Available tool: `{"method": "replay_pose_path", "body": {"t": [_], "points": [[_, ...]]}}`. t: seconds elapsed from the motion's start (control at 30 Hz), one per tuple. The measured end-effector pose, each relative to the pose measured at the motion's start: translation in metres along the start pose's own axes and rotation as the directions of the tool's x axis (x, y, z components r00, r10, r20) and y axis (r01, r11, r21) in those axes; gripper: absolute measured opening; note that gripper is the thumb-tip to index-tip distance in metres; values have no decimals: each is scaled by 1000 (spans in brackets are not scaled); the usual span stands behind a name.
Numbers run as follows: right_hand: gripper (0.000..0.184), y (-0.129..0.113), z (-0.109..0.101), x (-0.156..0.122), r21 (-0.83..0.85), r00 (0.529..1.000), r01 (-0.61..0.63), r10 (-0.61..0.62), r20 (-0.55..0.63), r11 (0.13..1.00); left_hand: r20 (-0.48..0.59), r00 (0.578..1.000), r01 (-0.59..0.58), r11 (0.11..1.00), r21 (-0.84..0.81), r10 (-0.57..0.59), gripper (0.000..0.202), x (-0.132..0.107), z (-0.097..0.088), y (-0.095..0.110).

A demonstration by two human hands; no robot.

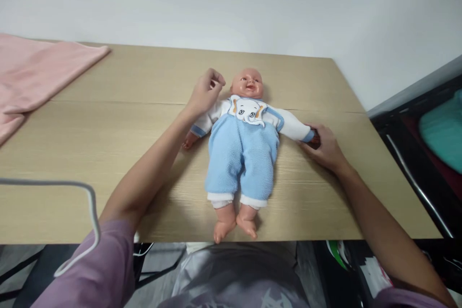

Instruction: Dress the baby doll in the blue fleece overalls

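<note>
A baby doll (242, 154) in a white top and light blue romper lies on its back in the middle of the wooden table (108, 144), head toward the wall. My left hand (205, 92) is curled at the doll's shoulder, fingers pinched together beside its head; what they pinch I cannot make out. My right hand (323, 147) is closed round the doll's outstretched hand at the end of its white sleeve. The doll's other hand (189, 140) shows under my left forearm.
A pink cloth (32, 74) lies on the table's far left corner. A white cable (83, 211) loops over the near left edge. A dark shelf unit with a teal object (442, 130) stands to the right of the table.
</note>
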State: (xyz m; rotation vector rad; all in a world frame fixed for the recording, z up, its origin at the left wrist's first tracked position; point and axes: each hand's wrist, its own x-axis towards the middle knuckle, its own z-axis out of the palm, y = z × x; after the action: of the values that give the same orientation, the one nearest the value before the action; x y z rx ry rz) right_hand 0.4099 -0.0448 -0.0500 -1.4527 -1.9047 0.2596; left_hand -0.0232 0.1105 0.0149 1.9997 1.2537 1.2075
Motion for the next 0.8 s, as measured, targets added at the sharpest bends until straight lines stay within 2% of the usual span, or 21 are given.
{"method": "replay_pose_path", "body": {"t": [0.07,0.1,0.17,0.2,0.27,0.33,0.43,0.57,0.7,0.8], "points": [[56,-6,3,5,77,997,-59,62,-47,995,72,987,-149,988,40,146,23,-2,15,19],[57,-9,5,7,126,992,-84,95,-83,988,144,963,-239,970,53,229,25,-3,25,30],[61,-14,9,9,234,977,-123,159,-139,964,298,876,-417,906,72,379,26,-7,45,51],[63,-16,11,9,284,972,-137,184,-148,949,363,832,-477,875,84,419,26,-9,54,60],[67,-17,13,8,357,966,-163,222,-132,920,451,784,-526,842,118,426,25,-11,67,71],[70,-16,15,7,417,962,-181,249,-114,891,492,779,-520,839,160,389,23,-11,75,75],[68,-13,22,12,560,948,-172,292,-130,810,481,791,-519,830,204,377,23,-12,79,70],[72,-15,31,41,692,930,-142,334,-152,708,434,809,-528,815,241,396,32,-15,83,62],[77,-31,45,79,648,953,-49,229,-197,760,457,821,-490,834,254,343,29,-17,84,64],[76,-45,62,90,570,948,58,133,-288,819,481,785,-524,833,179,390,34,-18,80,71]]}}
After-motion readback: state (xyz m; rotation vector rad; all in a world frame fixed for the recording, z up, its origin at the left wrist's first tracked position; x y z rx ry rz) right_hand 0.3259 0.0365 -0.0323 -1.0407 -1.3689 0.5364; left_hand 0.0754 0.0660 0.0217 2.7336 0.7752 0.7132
